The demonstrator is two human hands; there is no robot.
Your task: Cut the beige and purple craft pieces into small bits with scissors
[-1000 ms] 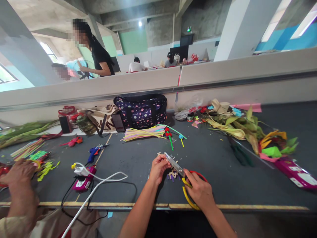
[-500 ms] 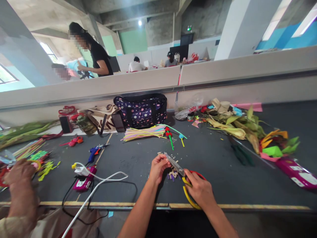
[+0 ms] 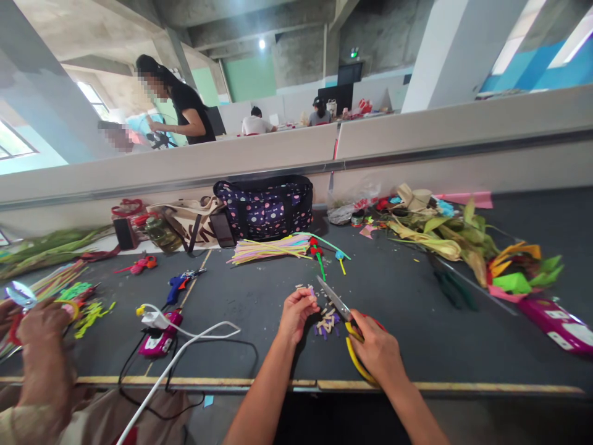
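My right hand point(image 3: 376, 348) grips a pair of scissors point(image 3: 334, 299) with yellow and red handles, its blades pointing up and left. My left hand point(image 3: 297, 314) is pinched on a small purple strip point(image 3: 313, 293), just left of the blade tips; most of the strip is hidden by my fingers. Cut bits point(image 3: 327, 323) in purple and beige lie on the dark table between my hands. Beyond them are a bundle of pastel pipe cleaners point(image 3: 271, 249), a red and green twisted piece point(image 3: 317, 254) and a small blue and yellow one point(image 3: 341, 259).
A glue gun point(image 3: 181, 285), a magenta box point(image 3: 160, 339) and a white cable point(image 3: 194, 337) lie to my left. Farther left, another person's hand point(image 3: 44, 322) holds scissors. A patterned bag point(image 3: 266, 207) stands behind. Dried husks point(image 3: 445, 238) and pliers point(image 3: 454, 285) are at right.
The scissors have moved slightly right and away from my left fingers, and a purple end now shows there. At far left, the other person's scissors have come up into view.
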